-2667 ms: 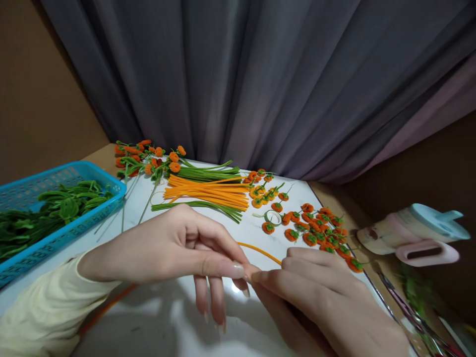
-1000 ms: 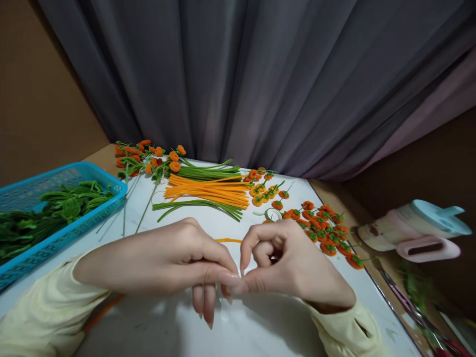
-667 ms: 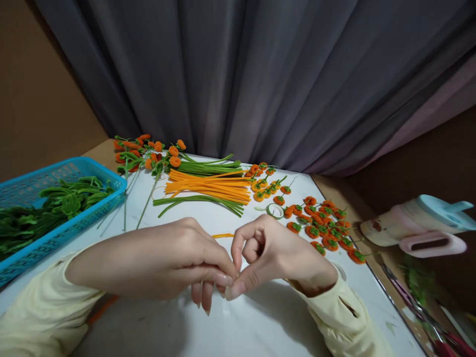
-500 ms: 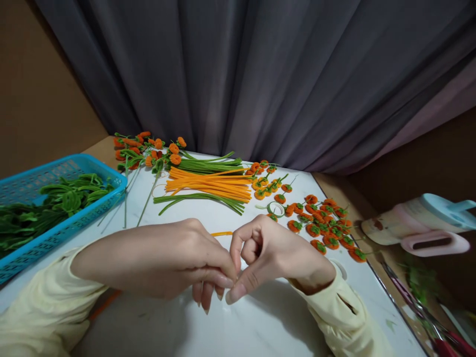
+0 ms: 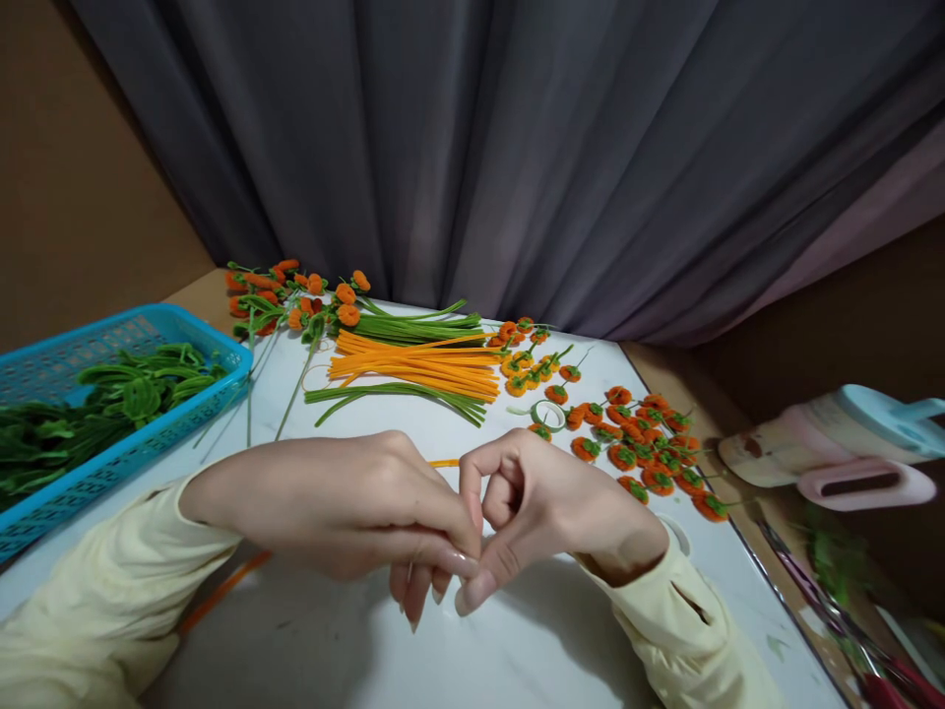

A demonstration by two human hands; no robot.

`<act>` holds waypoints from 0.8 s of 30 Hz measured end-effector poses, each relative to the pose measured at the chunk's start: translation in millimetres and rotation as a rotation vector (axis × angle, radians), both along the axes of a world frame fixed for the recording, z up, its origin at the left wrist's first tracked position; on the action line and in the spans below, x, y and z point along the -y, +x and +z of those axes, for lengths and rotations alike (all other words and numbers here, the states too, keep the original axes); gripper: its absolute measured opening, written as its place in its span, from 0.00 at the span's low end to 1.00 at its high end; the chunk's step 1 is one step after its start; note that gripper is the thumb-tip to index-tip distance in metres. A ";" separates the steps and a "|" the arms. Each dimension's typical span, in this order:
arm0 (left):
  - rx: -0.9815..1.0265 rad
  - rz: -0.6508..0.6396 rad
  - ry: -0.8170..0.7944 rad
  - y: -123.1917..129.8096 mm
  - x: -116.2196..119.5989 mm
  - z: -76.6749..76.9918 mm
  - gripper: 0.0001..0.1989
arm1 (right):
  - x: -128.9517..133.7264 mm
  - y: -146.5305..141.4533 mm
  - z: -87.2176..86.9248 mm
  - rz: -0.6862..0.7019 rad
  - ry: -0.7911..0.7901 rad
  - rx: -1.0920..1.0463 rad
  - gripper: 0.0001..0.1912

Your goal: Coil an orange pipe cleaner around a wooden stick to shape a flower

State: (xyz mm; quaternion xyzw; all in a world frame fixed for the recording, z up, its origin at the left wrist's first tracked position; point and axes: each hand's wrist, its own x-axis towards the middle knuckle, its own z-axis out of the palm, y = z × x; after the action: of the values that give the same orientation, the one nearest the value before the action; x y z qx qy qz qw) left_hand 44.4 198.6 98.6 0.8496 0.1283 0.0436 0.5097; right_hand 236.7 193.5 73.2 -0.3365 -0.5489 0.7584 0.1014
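Observation:
My left hand (image 5: 354, 507) and my right hand (image 5: 542, 502) meet fingertip to fingertip above the white tabletop (image 5: 443, 660). Both are closed in a pinch, and whatever lies between the fingertips is hidden or too small to name. Just beyond them a short piece of orange pipe cleaner (image 5: 445, 463) shows on the table, partly covered by the hands. Another orange length (image 5: 225, 591) runs out from under my left forearm. Farther back lies a bundle of yellow-orange pipe cleaners (image 5: 413, 366), with green pipe cleaners (image 5: 406, 394) in front and more green ones (image 5: 420, 327) behind.
At left stands a blue basket (image 5: 243, 366) of green leaves. Orange flowers on stems (image 5: 346, 295) lie at back left; small pumpkin-like pieces (image 5: 650, 443) and a tape roll (image 5: 548, 415) at right. A tumbler (image 5: 783, 443) and scissors (image 5: 827, 611) lie off the table's right edge.
My left hand and forearm have shifted slightly right, showing more of the orange length beneath. The right hand has barely moved, and the fingertips remain pinched together.

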 end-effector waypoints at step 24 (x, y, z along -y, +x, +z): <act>-0.150 0.123 0.232 -4.0 10.8 2.3 0.16 | -10.3 -2.0 -11.8 0.123 -0.172 -0.079 0.28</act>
State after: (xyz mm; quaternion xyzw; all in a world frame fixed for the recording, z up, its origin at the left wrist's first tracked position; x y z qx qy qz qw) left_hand 40.3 187.8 100.9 0.8943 0.2118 0.0255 0.3933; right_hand 234.7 203.8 61.4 -0.2794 -0.4972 0.8201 0.0471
